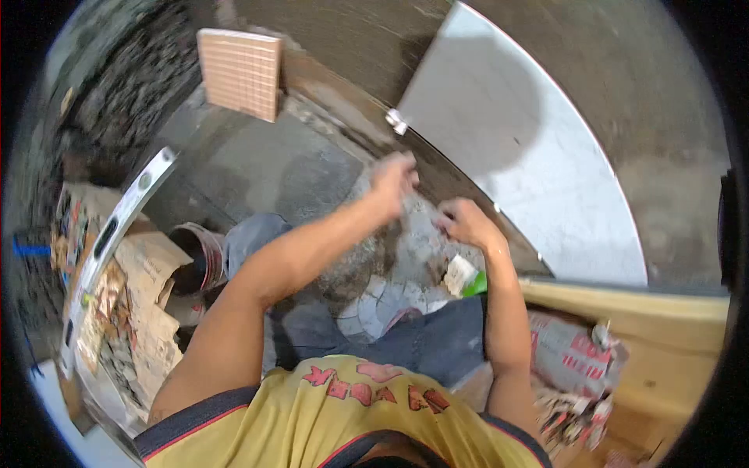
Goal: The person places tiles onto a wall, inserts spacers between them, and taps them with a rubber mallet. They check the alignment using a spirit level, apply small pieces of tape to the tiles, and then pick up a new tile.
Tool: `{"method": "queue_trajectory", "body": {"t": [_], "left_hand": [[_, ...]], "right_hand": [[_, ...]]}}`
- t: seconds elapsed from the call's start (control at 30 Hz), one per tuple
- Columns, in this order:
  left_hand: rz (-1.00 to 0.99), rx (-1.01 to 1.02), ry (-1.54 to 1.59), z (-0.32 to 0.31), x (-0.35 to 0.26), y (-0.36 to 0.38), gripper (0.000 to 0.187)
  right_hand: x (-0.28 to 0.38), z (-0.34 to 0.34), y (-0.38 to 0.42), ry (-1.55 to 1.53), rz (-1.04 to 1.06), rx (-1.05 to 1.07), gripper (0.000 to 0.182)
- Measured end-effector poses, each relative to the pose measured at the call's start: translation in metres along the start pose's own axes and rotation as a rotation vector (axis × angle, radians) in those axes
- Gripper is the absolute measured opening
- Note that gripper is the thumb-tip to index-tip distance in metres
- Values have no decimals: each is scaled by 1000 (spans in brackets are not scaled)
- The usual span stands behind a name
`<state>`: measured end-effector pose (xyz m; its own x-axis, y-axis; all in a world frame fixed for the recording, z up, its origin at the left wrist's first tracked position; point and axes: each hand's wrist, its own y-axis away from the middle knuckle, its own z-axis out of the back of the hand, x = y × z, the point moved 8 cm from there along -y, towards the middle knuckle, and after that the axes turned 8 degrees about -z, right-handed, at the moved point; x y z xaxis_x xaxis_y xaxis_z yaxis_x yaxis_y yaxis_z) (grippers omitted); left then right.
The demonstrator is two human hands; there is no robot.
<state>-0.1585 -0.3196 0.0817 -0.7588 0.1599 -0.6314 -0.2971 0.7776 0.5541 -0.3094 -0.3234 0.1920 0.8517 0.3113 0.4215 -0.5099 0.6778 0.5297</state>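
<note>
A large glossy white tile [546, 156] stands against the grey rendered wall, with small white spacers under its lower edge. By its near lower corner is a white clip-like piece [396, 121]. My left hand [395, 181] is smeared by motion, close below that piece, its fingers partly curled. Beside it, my right hand [470, 225] is closed in a pinch near the tile's lower edge; what it holds, if anything, cannot be made out. A white and green packet [465, 277] lies on the floor below my right hand.
A tile with a ribbed tan back [240, 74] leans at the far corner. On the left are a long spirit level [117, 226], a bucket [204, 253] and torn brown paper [148, 288] among debris. A wooden board [655, 312] and a printed bag [573, 355] sit on the right.
</note>
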Motion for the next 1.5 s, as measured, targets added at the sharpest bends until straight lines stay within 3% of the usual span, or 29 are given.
{"method": "queue_trajectory", "body": {"t": [0.03, 0.1, 0.13, 0.17, 0.23, 0.3, 0.33, 0.47, 0.57, 0.6, 0.7, 0.83, 0.87, 0.97, 1.1, 1.2, 1.27, 1.33, 1.4, 1.5], "left_hand": [[7, -3, -129, 5, 0, 19, 24], [-238, 104, -46, -26, -55, 79, 20], [-245, 215, 95, -41, -80, 94, 20], [-389, 377, 110, -53, -124, 116, 18], [-872, 418, 22, -51, -197, 132, 15], [-961, 324, 128, -35, -234, 117, 14], [-1006, 280, 183, -26, -249, 112, 15], [-928, 177, 389, 3, -285, 95, 16], [-1142, 80, 338, 22, -317, 99, 16], [-1239, 52, 305, 32, -334, 101, 16], [-1191, -51, 455, 61, -357, 93, 16], [-1131, -71, 435, 71, -356, 64, 14], [-1132, -103, 403, 73, -356, 62, 15], [-1064, -149, 373, 79, -360, 61, 16], [-1169, -236, 222, 82, -384, 100, 17], [-1212, -271, 121, 84, -401, 136, 17], [-1283, -351, 28, 97, -414, 165, 16], [-1219, -444, 164, 115, -423, 209, 15], [-1270, -563, 136, 140, -429, 250, 16], [-1349, -632, 138, 154, -423, 314, 21]], "right_hand": [[-1, -5, -3, -5, -7, 71, 28], [9, -1, -7, -83, -65, 160, 19], [35, 8, -10, -109, 8, 52, 16], [61, 18, -16, -146, 75, -56, 14], [124, 36, -45, -108, 402, -404, 17], [158, 29, -130, -295, 501, -391, 19], [188, 26, -165, -208, 518, -361, 19], [368, 21, -242, 418, 765, -466, 37], [440, 17, -273, 524, 653, -666, 46], [451, 16, -287, 554, 671, -687, 52], [457, 11, -331, 695, 562, -738, 53], [459, 8, -331, 746, 686, -892, 35], [464, 7, -317, 769, 797, -1079, 25], [473, 3, -327, 766, 674, -938, 22], [483, 14, -337, 669, 639, -1044, 15], [498, 31, -333, 477, 669, -949, 18], [501, 16, -343, 551, 634, -664, 23], [505, 13, -357, 614, 573, -402, 28], [501, -2, -411, 637, 477, -172, 37], [494, -12, -447, 543, 495, -236, 35]]}}
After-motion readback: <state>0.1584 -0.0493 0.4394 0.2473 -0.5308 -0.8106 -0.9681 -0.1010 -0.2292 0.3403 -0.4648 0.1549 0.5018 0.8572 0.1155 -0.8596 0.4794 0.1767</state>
